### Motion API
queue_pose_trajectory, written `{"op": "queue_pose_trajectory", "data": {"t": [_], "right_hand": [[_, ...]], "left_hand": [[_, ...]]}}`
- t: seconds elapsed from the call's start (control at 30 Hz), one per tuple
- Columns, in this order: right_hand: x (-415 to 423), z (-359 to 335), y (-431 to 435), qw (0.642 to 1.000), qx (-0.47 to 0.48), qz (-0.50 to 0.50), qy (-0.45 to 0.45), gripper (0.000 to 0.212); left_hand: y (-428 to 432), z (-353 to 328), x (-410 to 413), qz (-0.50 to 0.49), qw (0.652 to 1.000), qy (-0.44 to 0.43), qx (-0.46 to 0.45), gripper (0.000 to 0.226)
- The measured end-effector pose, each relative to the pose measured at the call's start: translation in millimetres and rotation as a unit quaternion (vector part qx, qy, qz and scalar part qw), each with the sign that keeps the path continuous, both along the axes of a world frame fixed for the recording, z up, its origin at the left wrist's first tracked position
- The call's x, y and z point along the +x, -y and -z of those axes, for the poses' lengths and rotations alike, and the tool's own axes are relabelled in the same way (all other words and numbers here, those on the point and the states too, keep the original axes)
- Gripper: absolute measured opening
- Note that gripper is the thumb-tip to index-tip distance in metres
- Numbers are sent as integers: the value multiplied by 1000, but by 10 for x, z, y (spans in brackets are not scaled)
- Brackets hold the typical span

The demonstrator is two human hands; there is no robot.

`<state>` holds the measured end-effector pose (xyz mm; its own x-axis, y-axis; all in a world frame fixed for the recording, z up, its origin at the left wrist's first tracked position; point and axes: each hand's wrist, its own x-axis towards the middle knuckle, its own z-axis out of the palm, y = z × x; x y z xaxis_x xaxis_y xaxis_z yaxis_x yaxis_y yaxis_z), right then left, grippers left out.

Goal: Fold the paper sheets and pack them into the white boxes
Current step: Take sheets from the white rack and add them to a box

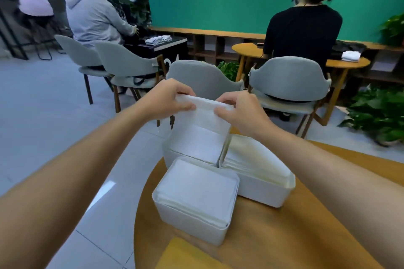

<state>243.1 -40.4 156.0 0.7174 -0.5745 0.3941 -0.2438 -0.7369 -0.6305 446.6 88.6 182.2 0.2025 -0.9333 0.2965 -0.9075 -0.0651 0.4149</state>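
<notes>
Pinching the top edge of a white paper sheet (200, 137), the left grip (168, 99) and the right grip (241, 111) each close thumb and curled fingers on it, 1 at either upper corner. The sheet hangs upright with a fold line across its middle. Its lower edge reaches the far white box (175, 158), at 12 o'clock in the cluster of 3 on the round wooden surface (284, 236). That box is mostly hidden behind the sheet, so whether the paper touches anything inside cannot be told.

The near white box (192, 223), at 6 o'clock, is filled to its rim with flat white sheets. The right white box (262, 194), at 3 o'clock, holds a creamier stack; the number of layers is too blurred to count. All 3 boxes sit pressed together. A flat yellow pad (185, 255) at 6 o'clock on the surface is cut off by the frame's lower edge.
</notes>
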Motion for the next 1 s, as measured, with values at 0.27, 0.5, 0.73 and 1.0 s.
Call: {"op": "queue_pose_trajectory", "data": {"t": [0.27, 0.5, 0.73, 1.0], "right_hand": [[137, 252, -31, 995, -93, -31, 25, 15], [55, 610, -247, 986, -128, -91, -51, 18], [-40, 654, -297, 989, -53, -112, -75, 16], [73, 741, -256, 978, -78, -45, -186, 38]], "left_hand": [[-37, 328, 97, 9, 997, 30, -65, 12], [-367, 747, 53, 28, 996, 72, -33, 17], [-520, 822, 116, 28, 998, -16, 55, 23], [-301, 792, 82, 11, 991, 10, 134, 33]]}}
